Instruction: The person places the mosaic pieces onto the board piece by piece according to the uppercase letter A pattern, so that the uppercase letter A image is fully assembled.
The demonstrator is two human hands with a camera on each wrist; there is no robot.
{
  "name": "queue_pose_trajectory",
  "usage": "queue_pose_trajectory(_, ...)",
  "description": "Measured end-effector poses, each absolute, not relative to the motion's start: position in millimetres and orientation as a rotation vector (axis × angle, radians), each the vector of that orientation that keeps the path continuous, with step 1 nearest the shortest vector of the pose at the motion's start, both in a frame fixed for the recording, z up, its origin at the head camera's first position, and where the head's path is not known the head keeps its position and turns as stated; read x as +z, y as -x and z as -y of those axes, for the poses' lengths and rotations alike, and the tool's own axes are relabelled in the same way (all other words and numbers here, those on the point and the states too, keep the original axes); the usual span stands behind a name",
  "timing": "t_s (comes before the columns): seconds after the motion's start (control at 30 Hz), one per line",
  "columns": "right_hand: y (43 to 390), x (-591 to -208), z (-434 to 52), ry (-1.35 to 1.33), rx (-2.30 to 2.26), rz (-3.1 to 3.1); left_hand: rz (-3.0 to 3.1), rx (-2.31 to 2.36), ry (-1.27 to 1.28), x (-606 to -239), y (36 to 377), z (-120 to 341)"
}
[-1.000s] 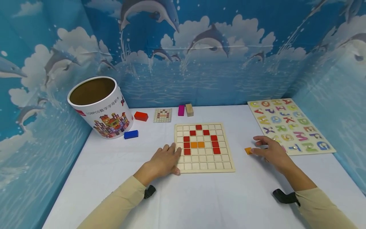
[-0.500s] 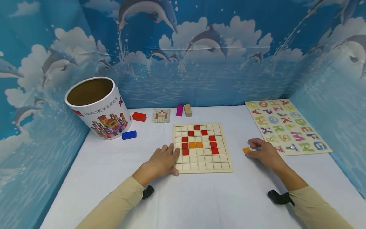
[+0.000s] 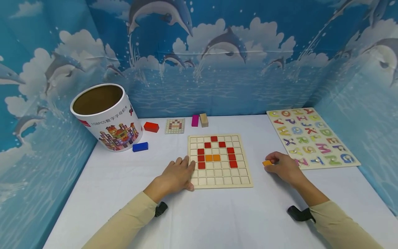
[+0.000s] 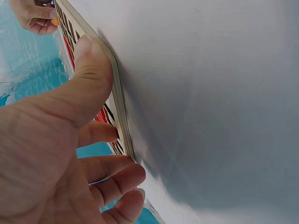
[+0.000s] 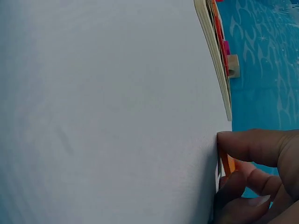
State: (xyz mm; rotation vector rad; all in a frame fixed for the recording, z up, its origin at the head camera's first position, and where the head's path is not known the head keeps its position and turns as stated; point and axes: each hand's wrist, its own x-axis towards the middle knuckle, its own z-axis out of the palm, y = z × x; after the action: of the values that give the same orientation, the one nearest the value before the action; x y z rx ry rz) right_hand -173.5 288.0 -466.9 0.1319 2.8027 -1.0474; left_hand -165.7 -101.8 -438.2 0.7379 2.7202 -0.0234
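Observation:
A square wooden grid board (image 3: 219,180) lies on the white table, with red tiles (image 3: 233,164) in an arch shape and two orange tiles (image 3: 212,158) side by side inside it. My left hand (image 3: 178,175) rests against the board's left edge; in the left wrist view its thumb (image 4: 93,63) lies on the board near a corner and the fingertips are along the edge. To the right of the board, my right hand (image 3: 286,168) pinches a loose orange tile (image 3: 266,163) between thumb and fingers, low over the table. The right wrist view shows that tile (image 5: 227,162) tilted on edge, partly covered by fingers.
Behind the board are a small pattern card (image 3: 175,126), a magenta block (image 3: 195,120) and a plain wooden block (image 3: 204,120). A red block (image 3: 151,127) and a blue block (image 3: 140,147) lie beside a large tub (image 3: 121,117). An alphabet board (image 3: 314,138) lies at right.
My right hand has moved slightly left; its fingers have closed on the orange tile, which now looks tilted up. The left hand stays on the board. The head view has shifted a little.

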Motion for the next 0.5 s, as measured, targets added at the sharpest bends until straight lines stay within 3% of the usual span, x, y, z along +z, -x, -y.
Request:
queue_pose_trajectory(0.23,178.2,-462.3,-290.6,-0.098,-1.084,-2.806,-2.717,-0.007,-0.735,-438.4,165.7,102.3)
queue_pose_trajectory(0.5,203.4,-453.1,-281.2,-0.128,-1.485,-2.562,-2.727,-0.020,-0.743,-439.3,165.9,102.8)
